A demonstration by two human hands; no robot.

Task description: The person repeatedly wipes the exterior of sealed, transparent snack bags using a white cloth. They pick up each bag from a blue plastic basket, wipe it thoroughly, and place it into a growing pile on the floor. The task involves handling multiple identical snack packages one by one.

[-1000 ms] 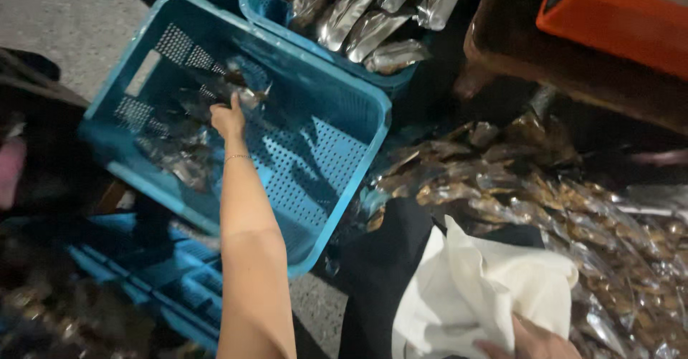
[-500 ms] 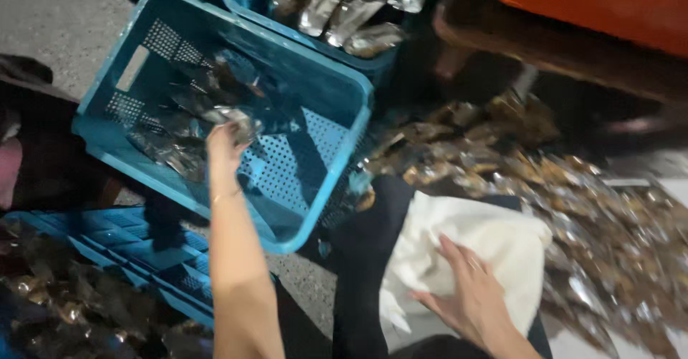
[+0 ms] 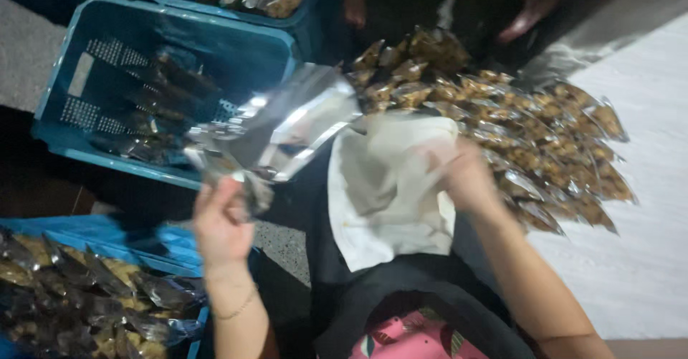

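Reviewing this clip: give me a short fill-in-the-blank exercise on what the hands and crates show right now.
1. The left hand holds up a shiny clear ____.
2. The right hand rests on a ____ cloth.
3. The crate behind the raised packet is ____ in colour.

Missing words: packet; white; blue

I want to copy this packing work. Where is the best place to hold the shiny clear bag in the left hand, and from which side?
Probably at its lower end, from below, as the left hand does now. The clear bag stands up and leans away toward the blue crate. Its upper part is broad, flat and slippery-looking, while the bottom gathers narrow enough to pinch. The picture is blurred, so the exact finger placement cannot be told.
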